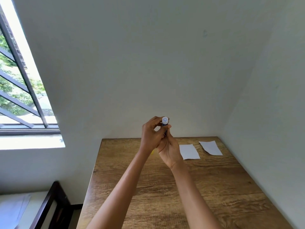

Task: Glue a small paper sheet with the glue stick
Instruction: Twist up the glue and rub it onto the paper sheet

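Note:
Both hands are raised above the far part of the wooden table (181, 187) and hold a glue stick (165, 122) upright between them. It has a dark blue body and a pale, round top end. My right hand (170, 150) grips the lower body from below. My left hand (151, 134) curls its fingers around the upper part, just under the pale top. A trace of yellow (152, 152) shows under my left wrist; what it is cannot be told. Two small white paper sheets lie flat on the table to the right: one (189, 151) close to my right hand, the other (211, 147) further right.
The table stands in a corner, with white walls behind it and along its right side. A barred window (21, 90) is at the left. Below it at the lower left stands dark wooden furniture (49, 205) with white sheets on it.

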A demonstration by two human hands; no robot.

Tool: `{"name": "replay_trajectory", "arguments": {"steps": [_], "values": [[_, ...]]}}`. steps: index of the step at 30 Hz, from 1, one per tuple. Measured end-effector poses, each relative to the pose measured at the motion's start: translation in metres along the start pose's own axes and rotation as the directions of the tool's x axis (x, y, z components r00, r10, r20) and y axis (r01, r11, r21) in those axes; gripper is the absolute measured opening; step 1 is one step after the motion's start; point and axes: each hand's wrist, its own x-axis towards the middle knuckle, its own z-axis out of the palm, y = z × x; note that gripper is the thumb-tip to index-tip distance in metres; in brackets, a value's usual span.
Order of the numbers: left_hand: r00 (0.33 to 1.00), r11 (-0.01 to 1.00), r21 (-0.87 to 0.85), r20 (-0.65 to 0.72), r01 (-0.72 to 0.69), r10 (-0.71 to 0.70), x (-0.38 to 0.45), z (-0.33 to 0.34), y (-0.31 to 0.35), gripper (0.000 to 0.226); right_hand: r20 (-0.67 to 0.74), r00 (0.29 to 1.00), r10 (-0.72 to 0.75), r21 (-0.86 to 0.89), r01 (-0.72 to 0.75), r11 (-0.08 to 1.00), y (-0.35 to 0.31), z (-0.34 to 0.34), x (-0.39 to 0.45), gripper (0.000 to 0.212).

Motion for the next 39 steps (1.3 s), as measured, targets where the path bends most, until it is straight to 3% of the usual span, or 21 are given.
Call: {"name": "replay_trajectory", "arguments": {"steps": [6,12,18,23,26,30,34,39], "values": [[0.999,0.997,0.062,-0.037,0.041,-0.039,-0.007,0.012,-0.003,0.016,-0.189,0.982,0.003,-0.142,-0.03,0.989,0.0,0.006,0.006,0.042],[0.991,0.993,0.011,-0.066,0.114,-0.113,-0.013,0.002,-0.007,0.017,-0.046,0.999,0.028,-0.074,-0.032,0.997,0.003,-0.002,-0.006,0.035],[0.997,0.998,-0.002,-0.033,0.067,-0.068,-0.026,0.009,-0.003,0.016,-0.147,0.989,0.026,-0.264,-0.065,0.962,0.003,0.005,-0.017,0.051],[0.997,0.997,-0.031,-0.025,0.074,-0.075,-0.034,0.004,-0.009,0.016,-0.011,1.0,0.015,-0.12,-0.016,0.993,0.005,-0.008,-0.032,0.032],[0.991,0.989,-0.071,-0.011,0.13,-0.131,-0.041,0.004,-0.008,0.015,-0.06,0.998,0.016,-0.171,-0.026,0.985,0.003,-0.009,-0.04,0.032],[0.993,0.991,-0.052,0.012,0.12,-0.12,-0.049,0.012,-0.006,0.01,-0.19,0.981,0.035,-0.343,-0.1,0.934,0.002,-0.005,-0.051,0.05],[0.992,0.989,-0.065,0.009,0.13,-0.13,-0.055,0.015,-0.006,0.013,-0.067,0.997,0.029,-0.241,-0.044,0.97,0.004,-0.009,-0.064,0.044],[0.988,0.985,-0.074,0.017,0.156,-0.155,-0.06,0.016,0.001,0.006,-0.095,0.995,0.008,-0.228,-0.03,0.973,-0.004,-0.009,-0.073,0.035]]}}
